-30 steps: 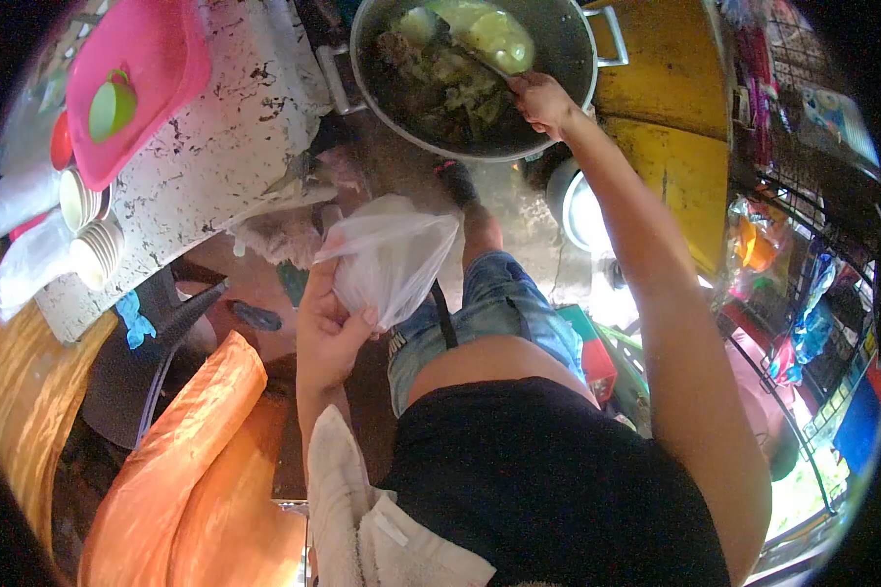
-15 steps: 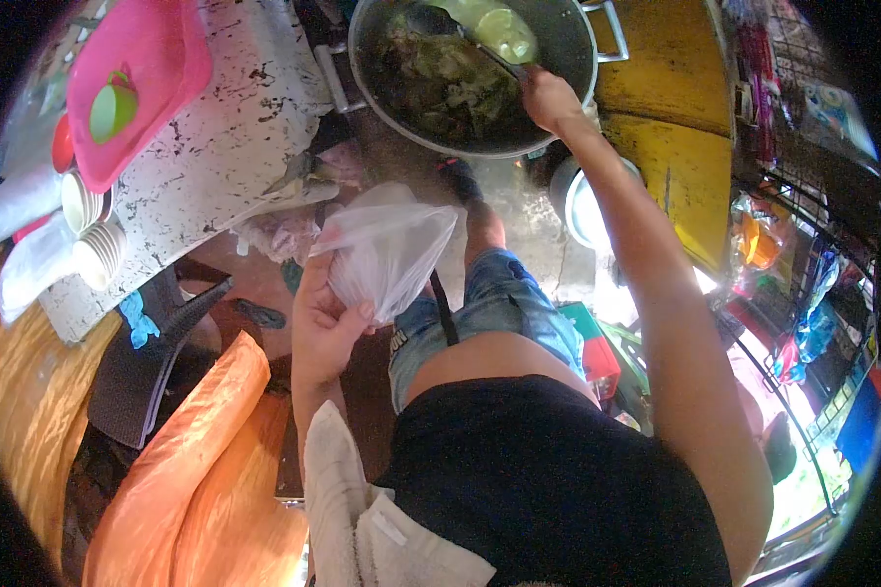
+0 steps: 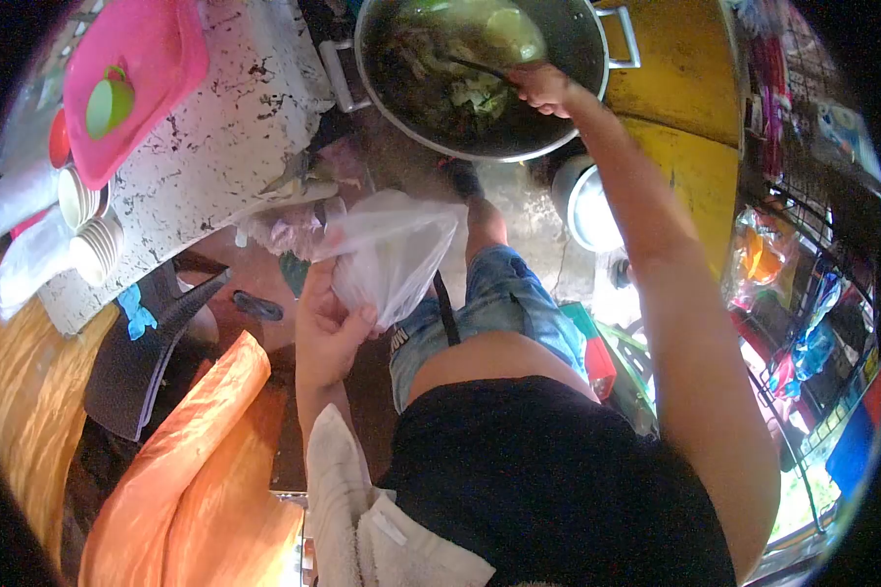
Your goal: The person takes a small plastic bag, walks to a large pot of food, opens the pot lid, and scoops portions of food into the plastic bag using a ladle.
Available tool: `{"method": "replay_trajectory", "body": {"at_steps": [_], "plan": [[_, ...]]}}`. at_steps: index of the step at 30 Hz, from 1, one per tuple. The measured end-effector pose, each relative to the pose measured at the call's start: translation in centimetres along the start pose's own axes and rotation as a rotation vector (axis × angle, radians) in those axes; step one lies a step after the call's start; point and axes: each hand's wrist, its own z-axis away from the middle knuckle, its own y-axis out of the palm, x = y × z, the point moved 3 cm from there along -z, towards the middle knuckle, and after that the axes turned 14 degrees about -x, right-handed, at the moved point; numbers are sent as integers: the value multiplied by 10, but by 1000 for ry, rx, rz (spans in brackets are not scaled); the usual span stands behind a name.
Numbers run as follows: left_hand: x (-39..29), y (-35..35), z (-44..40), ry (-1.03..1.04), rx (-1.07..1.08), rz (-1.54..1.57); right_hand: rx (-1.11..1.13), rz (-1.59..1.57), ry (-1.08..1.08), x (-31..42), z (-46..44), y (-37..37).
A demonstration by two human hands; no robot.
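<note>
A clear plastic bag (image 3: pixel 401 256) is held by my left hand (image 3: pixel 331 328), fingers and thumb closed on its lower left side; the bag's mouth faces up. Over the large metal pot (image 3: pixel 507 152) my right hand (image 3: pixel 548 90) is wrapped round the dark handle of a ladle (image 3: pixel 482 67). The ladle's bowl is down in the food and hidden. Soup with leafy greens and meat-like pieces (image 3: pixel 465 93) fills part of the pot, with pale broth on its far right side.
A white worn table (image 3: pixel 235 127) at left bears a pink tray (image 3: pixel 166 59) with a green cup (image 3: pixel 110 108), and stacked paper cups (image 3: pixel 96 249). At right are a yellow wooden surface (image 3: pixel 680 157) and a wire rack (image 3: pixel 842 411). A dark chair (image 3: pixel 152 362) stands lower left.
My right hand has tilted the ladle lower, and its bowl has sunk from sight into the soup. My left hand still holds the bag in nearly the same place.
</note>
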Motion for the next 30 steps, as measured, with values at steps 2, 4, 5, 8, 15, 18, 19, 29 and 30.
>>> {"method": "replay_trajectory", "body": {"at_steps": [2, 4, 5, 8, 15, 18, 19, 29, 30], "plan": [[0, 2, -1, 1, -1, 12, 39, -408, 511, 23, 33, -27], [0, 0, -3, -23, 16, 9, -7, -308, 470, 30, 38, -39], [1, -1, -5, -13, 21, 1, -37, -257, 435, 31, 37, -42], [5, 2, -12, 8, 54, 4, -195, -69, 183, 32, 30, -42], [-5, 15, -15, 5, 50, 41, -238, 249, 27, 71, 43, -54], [-10, 15, -14, 3, 54, 44, -375, 253, -12, 54, 50, -47], [-11, 14, -14, -6, 56, 40, -441, 265, -82, 41, 53, -41], [-8, 7, -8, -26, 58, 45, -435, -24, 105, 30, 84, 21], [-7, 6, -8, -25, 53, 38, -457, 9, 132, 45, 86, 22]]}}
